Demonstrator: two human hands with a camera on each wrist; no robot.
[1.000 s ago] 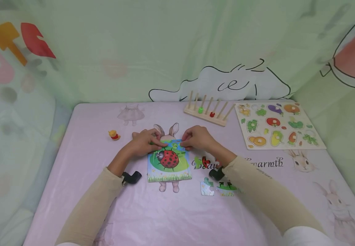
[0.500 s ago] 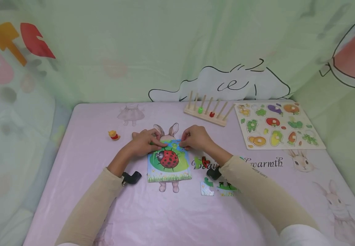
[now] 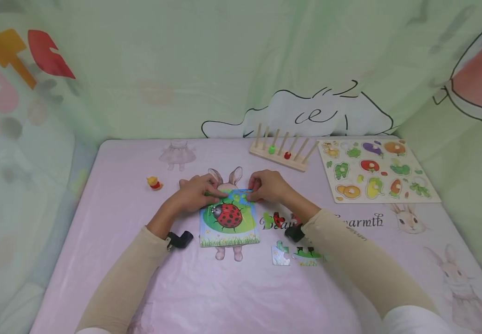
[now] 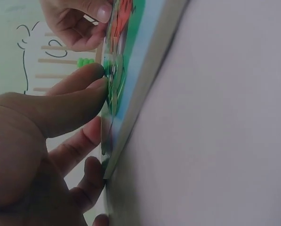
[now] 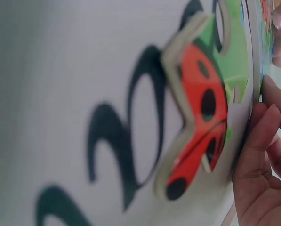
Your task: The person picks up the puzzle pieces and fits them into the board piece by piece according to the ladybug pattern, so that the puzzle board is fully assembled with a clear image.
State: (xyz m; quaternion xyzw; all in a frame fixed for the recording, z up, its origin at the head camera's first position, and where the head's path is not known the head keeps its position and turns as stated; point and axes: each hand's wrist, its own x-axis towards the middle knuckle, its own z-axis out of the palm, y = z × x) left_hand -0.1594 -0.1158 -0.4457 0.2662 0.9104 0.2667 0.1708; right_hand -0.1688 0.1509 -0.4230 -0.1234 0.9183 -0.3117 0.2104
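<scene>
**Ladybird puzzle point(image 3: 229, 238) lies flat; contact found at its far edge**

Largest item: a pale pink tablecloth point(image 3: 232, 292), printed with rabbits and cursive lettering. At its far right corner I record a vegetable board point(image 3: 428, 199), a row-by-row assortment of painted produce. The ladybird puzzle is directly in front of me, near the centre of the cloth, grass border facing me. Beyond it, to the right, stands a wooden peg rack point(image 3: 277, 161), pegs upright.

My left hand point(image 3: 197, 192) is at the puzzle's far left corner: fingers spread and relaxed, thumb and fingertips resting against the puzzle. My right hand point(image 3: 268, 186) is at the far right corner, thumb and forefinger close together and touching the puzzle; I cannot tell whether they pinch a piece or merely press.

Loose pieces lie right of the puzzle: a grass-and-legs piece point(image 3: 307, 256), a pale piece point(image 3: 280, 256) just beside it, and a red spotted piece point(image 5: 201, 103) closer to the puzzle's edge.

Left of my left hand, apart, is a small yellow-and-red figurine point(image 3: 154, 183). Smallest: one green bead point(image 3: 272, 150) and one red bead point(image 3: 287, 155), both on the rack.
</scene>
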